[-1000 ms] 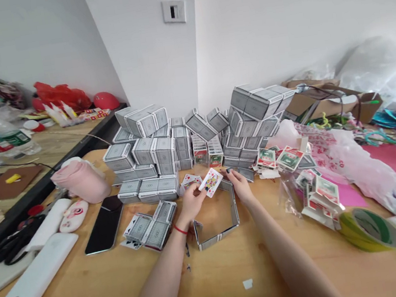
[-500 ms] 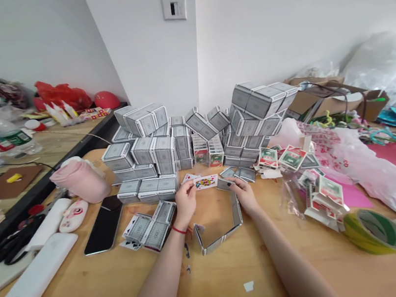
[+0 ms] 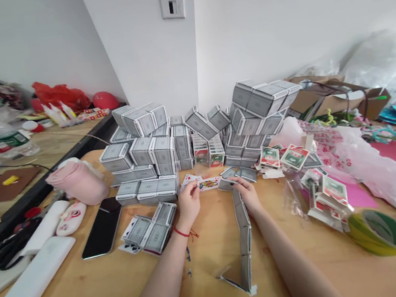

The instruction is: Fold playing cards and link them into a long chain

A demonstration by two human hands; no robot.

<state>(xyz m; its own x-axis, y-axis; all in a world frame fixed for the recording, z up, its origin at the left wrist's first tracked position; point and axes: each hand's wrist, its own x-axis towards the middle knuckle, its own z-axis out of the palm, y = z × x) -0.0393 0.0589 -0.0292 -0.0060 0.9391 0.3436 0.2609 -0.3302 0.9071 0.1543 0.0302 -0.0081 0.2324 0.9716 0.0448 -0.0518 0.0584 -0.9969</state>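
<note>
My left hand (image 3: 188, 203) pinches a face-up playing card (image 3: 208, 183) by its left end, holding it low and almost flat over the wooden table (image 3: 91, 283). My right hand (image 3: 245, 192) is closed on the far end of a chain of joined cards (image 3: 243, 233), which stands on edge and runs toward me, ending in a bent tail near my right forearm. A few loose cards (image 3: 189, 179) lie just beyond my fingers. Behind them rises a wall of stacked grey card blocks (image 3: 153, 150).
Two joined card blocks (image 3: 151, 228) lie left of my left wrist, beside a black phone (image 3: 98, 227) and a white power bank (image 3: 28, 283). A pink roll (image 3: 76, 181) stands further left. Card boxes in plastic (image 3: 318, 185), a green tape roll (image 3: 384, 237) and craft scraps fill the right.
The card chain has swung from a closed loop into a nearly straight line running toward me. The face-up card has dropped from tilted up to almost flat near the table.
</note>
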